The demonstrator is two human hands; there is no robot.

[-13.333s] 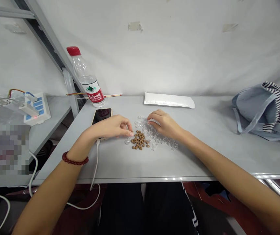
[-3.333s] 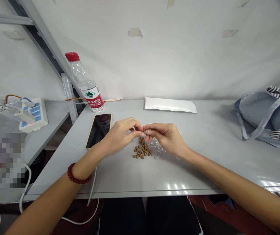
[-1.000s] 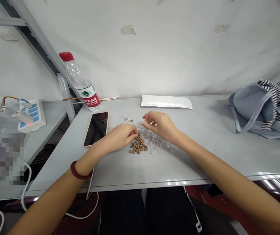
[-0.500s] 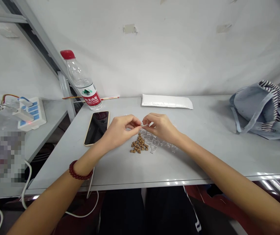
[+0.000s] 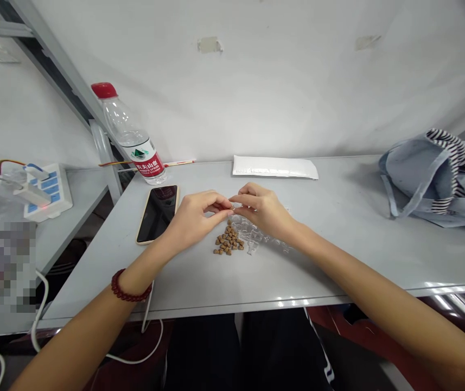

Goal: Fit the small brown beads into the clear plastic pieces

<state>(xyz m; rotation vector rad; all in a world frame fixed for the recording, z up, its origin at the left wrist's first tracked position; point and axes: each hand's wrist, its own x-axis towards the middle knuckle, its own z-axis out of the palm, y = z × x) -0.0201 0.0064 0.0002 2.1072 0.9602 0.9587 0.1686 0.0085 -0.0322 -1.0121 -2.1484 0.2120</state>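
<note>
My left hand (image 5: 199,216) and my right hand (image 5: 263,210) meet over the table, thumbs and forefingers pinched tip to tip. A bit of clear plastic shows between the right fingertips. Something tiny and brownish is at the left fingertips, mostly hidden by them. Just below the hands lies a small heap of brown kibble-like pellets (image 5: 229,241). Beside it, partly beneath my right hand, clear plastic pieces (image 5: 254,234) are spread in a loose pile. Some of that pile is covered by the right hand and wrist.
A phone (image 5: 158,214) lies left of my left hand, with a red-capped water bottle (image 5: 140,146) behind it. A white packet (image 5: 275,166) rests near the wall. At right sits a pale blue cloth bag (image 5: 417,174). Far left is a power strip (image 5: 55,193) with cables.
The view has shifted slightly. My right fingers have changed their pinch, with the forefinger stretched further toward the left fingertips. A brownish speck now shows between the fingertips; the pellet heap looks unchanged.
</note>
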